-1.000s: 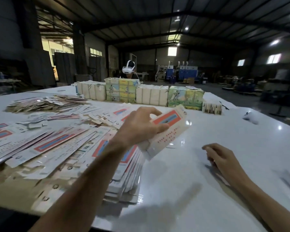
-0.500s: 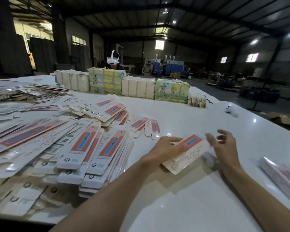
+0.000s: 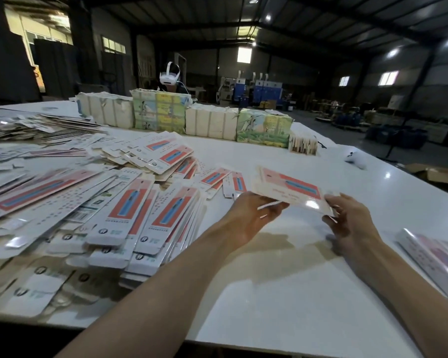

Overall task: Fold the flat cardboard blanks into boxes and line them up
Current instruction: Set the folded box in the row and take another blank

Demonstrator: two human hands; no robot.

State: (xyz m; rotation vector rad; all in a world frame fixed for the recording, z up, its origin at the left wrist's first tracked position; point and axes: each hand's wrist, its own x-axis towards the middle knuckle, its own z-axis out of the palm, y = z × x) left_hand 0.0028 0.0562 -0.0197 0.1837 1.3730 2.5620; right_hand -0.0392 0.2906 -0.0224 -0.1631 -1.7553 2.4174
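Left hand is pinching the left edge of one flat cardboard blank; right hand is gripping its right end. Blank is being held above the white tabletop, right of the spread pile of blanks. Bundled stacks are lining the far edge.

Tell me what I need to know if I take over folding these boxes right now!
Left hand: pinches the near left edge of one blank, held above the table.
Right hand: grips the same blank's right end.
Pile of flat blanks: spread across the table's left side.
Done: one blank picked up; it is not yet folded.
To do: fold it into a box, line it up, then work through the pile. The shiny packs at the right edge are too blurred to call finished boxes.
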